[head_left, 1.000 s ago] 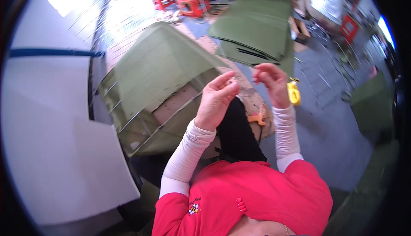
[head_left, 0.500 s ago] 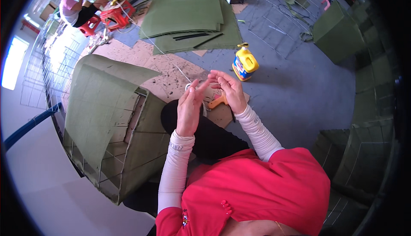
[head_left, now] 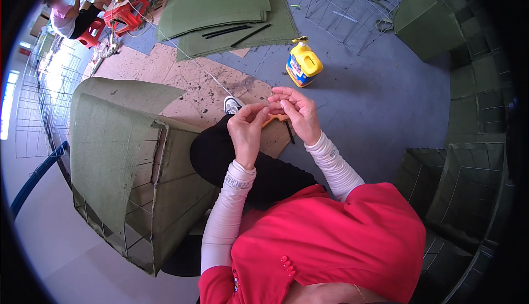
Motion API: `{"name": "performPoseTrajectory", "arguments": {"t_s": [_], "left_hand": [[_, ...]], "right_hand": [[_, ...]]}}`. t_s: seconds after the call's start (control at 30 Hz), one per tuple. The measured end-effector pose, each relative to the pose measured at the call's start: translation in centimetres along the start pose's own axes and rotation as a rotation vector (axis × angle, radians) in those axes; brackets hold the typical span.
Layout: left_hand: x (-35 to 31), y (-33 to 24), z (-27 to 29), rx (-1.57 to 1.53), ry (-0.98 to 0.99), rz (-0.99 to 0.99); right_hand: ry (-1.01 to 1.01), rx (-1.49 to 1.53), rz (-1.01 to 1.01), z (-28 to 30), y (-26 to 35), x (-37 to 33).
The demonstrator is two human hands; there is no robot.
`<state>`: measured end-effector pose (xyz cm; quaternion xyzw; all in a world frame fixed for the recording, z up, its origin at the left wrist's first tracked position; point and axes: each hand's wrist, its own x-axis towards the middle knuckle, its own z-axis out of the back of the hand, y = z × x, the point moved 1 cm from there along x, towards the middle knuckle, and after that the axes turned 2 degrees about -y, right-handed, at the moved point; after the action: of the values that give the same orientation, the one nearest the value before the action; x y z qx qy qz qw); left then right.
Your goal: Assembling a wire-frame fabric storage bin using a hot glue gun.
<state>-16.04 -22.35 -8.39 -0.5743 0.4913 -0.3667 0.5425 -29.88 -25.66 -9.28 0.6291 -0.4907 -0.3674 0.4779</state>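
My left hand (head_left: pixel 247 133) and my right hand (head_left: pixel 300 115) are raised in front of me, fingertips nearly meeting. Thumb and index finger of the left are pinched together; the right presses its thumb to its fingers. Anything between them is too small to make out. Below and partly hidden by the hands lies an orange tool (head_left: pixel 271 121), shaped like a glue gun, on the cardboard. A black strip (head_left: pixel 290 133) is next to it. Left of my knee stands a wire-framed box (head_left: pixel 184 177) covered in green sheet, with a loose green flap (head_left: pixel 104 144) over its top.
A yellow jug (head_left: pixel 305 66) stands on the grey floor beyond my hands. Farther off lie stacked green sheets (head_left: pixel 215 1) with black strips. Wire frames (head_left: pixel 347 14) and green boxes (head_left: pixel 430 25) are at the right. A person (head_left: pixel 66 14) sits by red stools (head_left: pixel 125 14) at the far left.
My hands have gone from loosely spread fingers to pinched fingertips held close together. The view has shifted, so the jug and sheets appear higher and farther left.
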Motion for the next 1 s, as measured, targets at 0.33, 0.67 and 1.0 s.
{"name": "performPoseTrajectory", "arguments": {"t_s": [0.33, 0.67, 1.0], "left_hand": [[-0.6, 0.6, 0.8, -0.518, 0.115, 0.248], [-1.0, 1.4, 0.7, -0.799, 0.301, 0.502], [-1.1, 1.5, 3.0, -0.540, 0.062, 0.294]], "right_hand": [[0.044, 0.019, 0.131, -0.5, 0.2, -1.4], [-0.118, 0.142, 0.247, 2.1, 1.7, 0.2], [-0.642, 0.699, -0.378, 15.6, -21.6, 2.0]]}}
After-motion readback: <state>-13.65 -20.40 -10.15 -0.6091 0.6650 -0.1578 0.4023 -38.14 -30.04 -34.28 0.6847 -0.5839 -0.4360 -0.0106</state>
